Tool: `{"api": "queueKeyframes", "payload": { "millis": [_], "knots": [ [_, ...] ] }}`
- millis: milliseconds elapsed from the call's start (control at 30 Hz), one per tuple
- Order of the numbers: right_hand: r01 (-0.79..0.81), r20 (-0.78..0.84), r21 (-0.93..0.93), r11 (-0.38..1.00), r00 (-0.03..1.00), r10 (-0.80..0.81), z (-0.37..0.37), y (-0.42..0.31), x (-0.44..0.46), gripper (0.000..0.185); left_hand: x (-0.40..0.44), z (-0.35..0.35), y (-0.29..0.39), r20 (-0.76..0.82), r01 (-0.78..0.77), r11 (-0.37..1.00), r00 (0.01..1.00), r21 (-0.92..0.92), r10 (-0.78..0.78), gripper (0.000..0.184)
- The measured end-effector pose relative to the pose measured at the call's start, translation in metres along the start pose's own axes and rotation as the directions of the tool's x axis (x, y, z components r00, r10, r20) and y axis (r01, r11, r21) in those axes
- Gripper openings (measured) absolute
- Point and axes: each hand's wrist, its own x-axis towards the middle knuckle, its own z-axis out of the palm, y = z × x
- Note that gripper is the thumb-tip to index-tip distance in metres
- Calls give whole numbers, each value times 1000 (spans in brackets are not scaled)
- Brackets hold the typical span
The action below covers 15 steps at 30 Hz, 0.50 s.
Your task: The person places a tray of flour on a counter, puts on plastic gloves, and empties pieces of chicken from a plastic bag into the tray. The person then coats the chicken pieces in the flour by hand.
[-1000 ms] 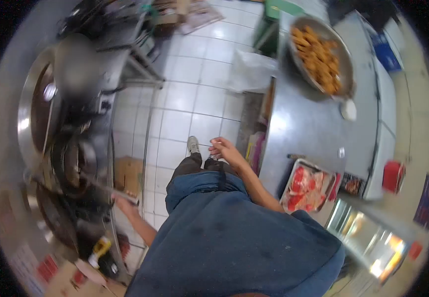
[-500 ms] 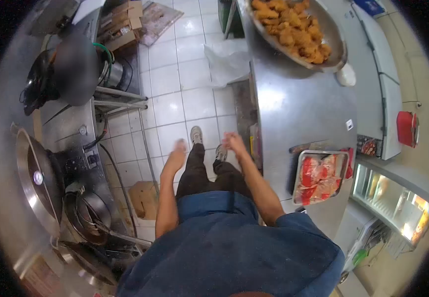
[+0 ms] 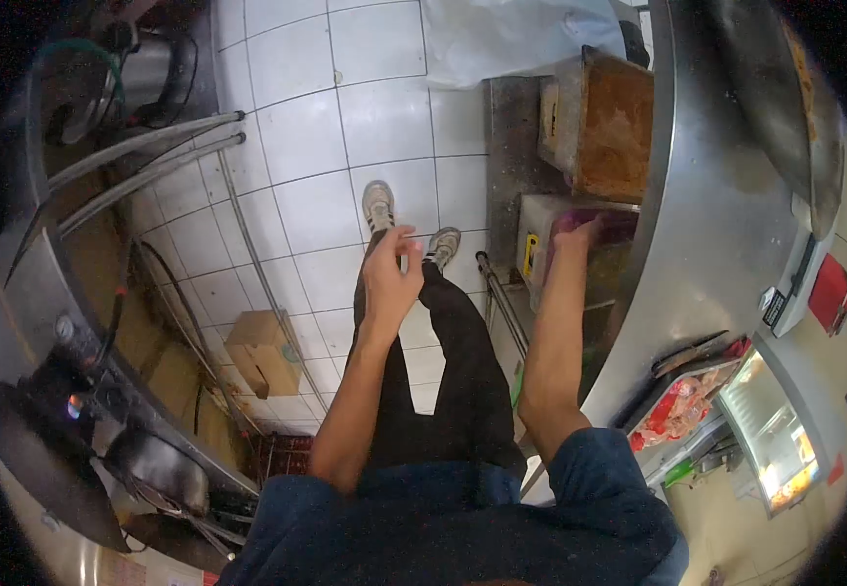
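Observation:
My left hand (image 3: pixel 391 278) hangs in the air over my legs, its fingers loosely bent and apart, holding nothing. My right hand (image 3: pixel 574 234) reaches low beside the steel table, at the purple top edge (image 3: pixel 601 223) of a see-through box (image 3: pixel 538 220) on the shelf underneath. Its fingers blend into that edge, and I cannot make out whether they grip it. A yellow label (image 3: pixel 531 254) marks the box's side. Just beyond stands another box (image 3: pixel 619 122) with a brown, stained face.
The steel table (image 3: pixel 702 195) runs along my right, carrying a large metal pan (image 3: pixel 780 107) and a tray of red-and-white packages (image 3: pixel 682 405). To my left are burners with woks (image 3: pixel 38 459). A cardboard box (image 3: pixel 265 354) and a plastic sheet (image 3: pixel 521 39) lie on the tiled floor.
My right hand has gone from in front of my body to the box under the table. My left hand has shifted right. The view has tilted down and moved closer to the table.

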Motion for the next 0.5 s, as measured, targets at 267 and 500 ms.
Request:
{"api": "queueKeyframes", "payload": {
  "millis": [267,500],
  "knots": [
    [204,216,18,979,955,-203,15,-4,74,44,70,69,21,69,-117,991,990,-72,122,25],
    [343,78,20,939,936,-344,51,-15,33,54,124,139,40,133,-170,970,972,-176,195,38]
  ]
}}
